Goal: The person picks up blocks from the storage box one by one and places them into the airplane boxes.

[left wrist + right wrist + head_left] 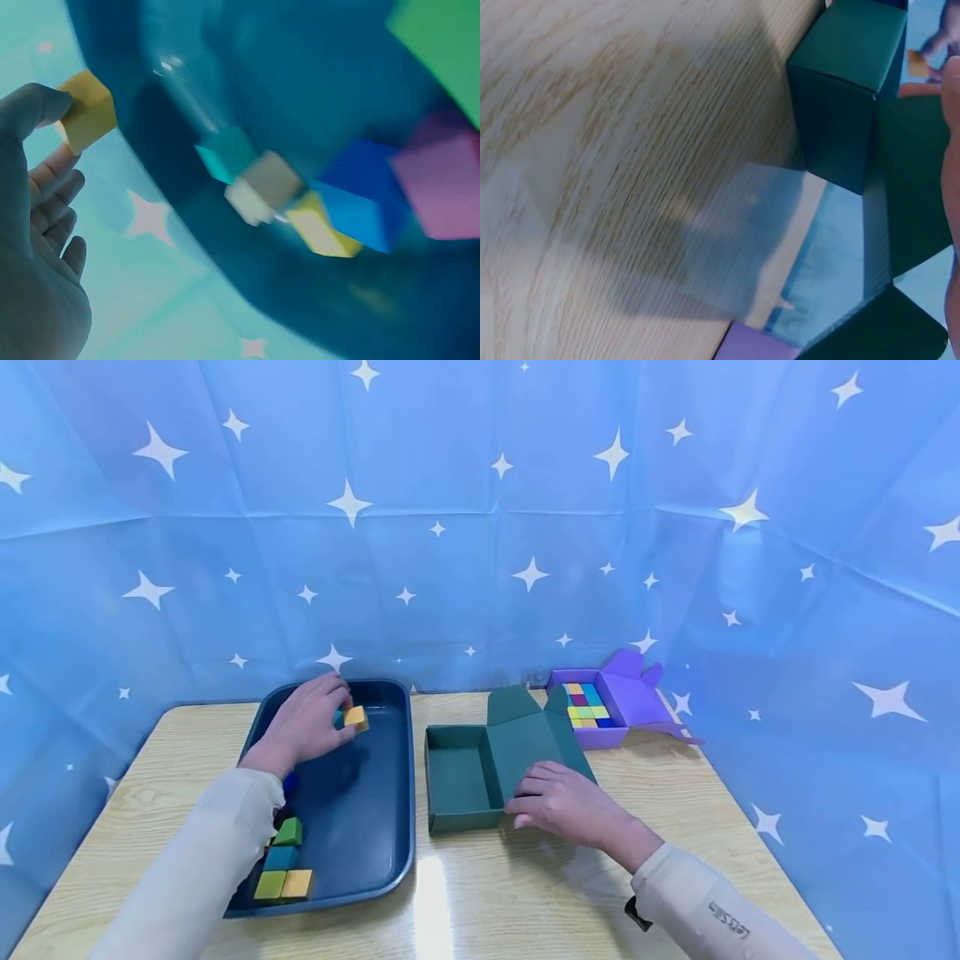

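Observation:
My left hand (pixel 307 722) pinches a yellow-orange cube (pixel 356 718) between thumb and index finger, above the far part of the dark blue tray (pixel 367 827). In the left wrist view the same cube (pixel 90 112) shows clear of the tray, the other fingers loosely bent. A dark green cardboard box (pixel 461 821) stands right of the tray, lid folded out to the right, with no blocks visible inside. At the lid's near edge is my right hand (pixel 558 802), fingers over it and thumb on the other side; the contact is partly hidden.
Along the tray's left side lie several coloured blocks, among them a green one (pixel 288 832) and a teal one (pixel 281 858). Farther back on the right, an open purple box (pixel 600 739) holds rows of coloured blocks. A starry blue curtain (pixel 465 568) hangs behind the wooden table (pixel 510 902).

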Demonstrator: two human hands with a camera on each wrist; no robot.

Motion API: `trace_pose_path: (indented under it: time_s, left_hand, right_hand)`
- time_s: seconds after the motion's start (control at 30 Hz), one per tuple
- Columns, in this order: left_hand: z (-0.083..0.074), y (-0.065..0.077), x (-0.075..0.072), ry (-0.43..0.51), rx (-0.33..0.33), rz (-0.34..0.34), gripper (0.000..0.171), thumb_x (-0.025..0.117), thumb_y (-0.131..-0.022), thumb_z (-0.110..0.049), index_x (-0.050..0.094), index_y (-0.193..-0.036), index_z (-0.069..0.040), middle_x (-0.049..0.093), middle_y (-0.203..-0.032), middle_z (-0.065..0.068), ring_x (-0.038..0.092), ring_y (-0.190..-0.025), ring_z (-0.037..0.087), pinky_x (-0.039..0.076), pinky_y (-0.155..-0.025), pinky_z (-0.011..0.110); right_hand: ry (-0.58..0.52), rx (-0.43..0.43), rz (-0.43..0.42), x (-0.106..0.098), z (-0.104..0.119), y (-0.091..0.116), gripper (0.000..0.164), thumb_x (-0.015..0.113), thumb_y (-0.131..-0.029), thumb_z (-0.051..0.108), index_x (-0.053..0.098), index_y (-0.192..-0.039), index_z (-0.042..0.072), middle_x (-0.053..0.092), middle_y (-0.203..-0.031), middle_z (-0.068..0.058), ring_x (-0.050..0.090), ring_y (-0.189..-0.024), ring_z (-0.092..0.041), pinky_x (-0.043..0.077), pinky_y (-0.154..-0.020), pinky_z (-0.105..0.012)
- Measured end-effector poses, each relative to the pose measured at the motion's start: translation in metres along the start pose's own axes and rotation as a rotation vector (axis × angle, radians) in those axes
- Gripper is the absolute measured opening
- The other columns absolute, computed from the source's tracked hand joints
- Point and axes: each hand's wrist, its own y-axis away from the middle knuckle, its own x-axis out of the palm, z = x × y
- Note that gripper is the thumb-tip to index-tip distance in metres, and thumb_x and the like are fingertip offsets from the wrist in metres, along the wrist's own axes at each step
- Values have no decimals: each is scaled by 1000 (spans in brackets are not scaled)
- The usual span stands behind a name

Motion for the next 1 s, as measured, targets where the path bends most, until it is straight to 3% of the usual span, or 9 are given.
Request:
trace_pose_path:
  time_s: [0.17,0.37,0.57,0.7,1.0]
  left_hand:
    - [-31,-16,-8,-6,78,-39,30,70,-84,-35,63,-97,-9,61,-121,11,51,-122,31,41,-109,50]
    - [-70,-37,-5,-18,154,-20,31,68,-85,-39,63,-98,-12,60,-115,7,53,-112,26,43,-106,46]
    - [-99,-54,8,-8,148,42,30,67,-87,-39,64,-100,-12,61,-112,5,53,-109,24,44,-106,42]
    - [-108,-60,19,-26,142,99,30,67,-87,-40,64,-99,-13,60,-107,3,51,-103,22,46,-102,39]
    - [-113,-60,44,-58,120,179,31,68,-88,-42,66,-100,-13,59,-117,3,51,-114,23,38,-114,44]
  right_hand:
    - [11,2,7,-2,-1,2,31,51,-99,42,75,-100,23,70,-90,11,61,-88,-9,51,-91,-30]
    - [17,7,20,-2,-1,4,31,52,-98,43,75,-99,23,70,-89,12,61,-87,-8,52,-92,-29]
    - [31,-7,34,-5,0,1,30,52,-98,43,75,-99,24,70,-89,12,60,-87,-8,52,-92,-29]
    - [48,-20,39,-7,0,-1,29,52,-97,43,75,-99,24,70,-89,12,61,-87,-8,52,-93,-28]
    - [32,-9,31,-10,-3,5,29,54,-97,42,75,-96,22,69,-88,12,62,-86,-8,52,-94,-29]
